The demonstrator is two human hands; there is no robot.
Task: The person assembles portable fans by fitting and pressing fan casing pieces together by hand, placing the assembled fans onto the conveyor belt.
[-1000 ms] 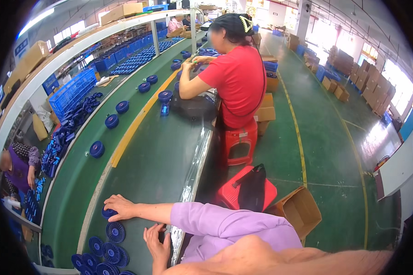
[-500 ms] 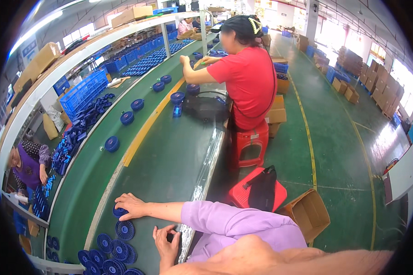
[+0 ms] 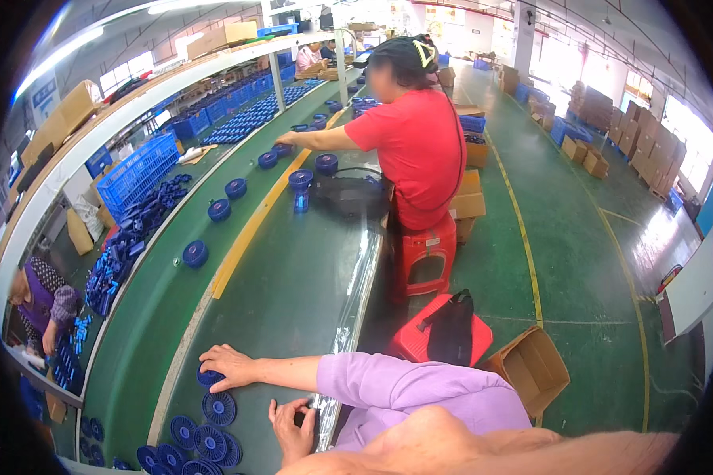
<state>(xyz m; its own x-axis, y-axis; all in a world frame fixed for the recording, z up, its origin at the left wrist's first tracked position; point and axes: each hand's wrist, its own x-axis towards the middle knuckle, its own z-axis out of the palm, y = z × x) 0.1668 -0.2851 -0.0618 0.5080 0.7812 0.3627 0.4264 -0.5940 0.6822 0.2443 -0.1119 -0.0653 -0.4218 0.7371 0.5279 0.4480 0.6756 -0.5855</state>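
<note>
My right hand (image 3: 228,367) reaches left across the green work surface, its fingers curled over a round dark-blue fan grille (image 3: 209,375). Just below it lies another slotted grille (image 3: 219,408), with several more overlapping in a loose pile (image 3: 210,442) toward the lower edge. My left hand (image 3: 295,431) is nearer to me, beside the foil-taped table edge. Its fingers are bent round toward the thumb with something dark between them, too small to make out.
A co-worker in red (image 3: 420,150) sits ahead at the same bench. Round blue fan heads (image 3: 195,253) stand in a line on the green conveyor (image 3: 146,332). Left of it are blue part heaps (image 3: 123,253) and another person (image 3: 46,305). A red stool (image 3: 444,328) and open carton (image 3: 528,370) stand right.
The co-worker in red has stretched an arm out to a fan head on the conveyor, where both hands were raised before. My own hands stay nearly where they were; the view has shifted slightly.
</note>
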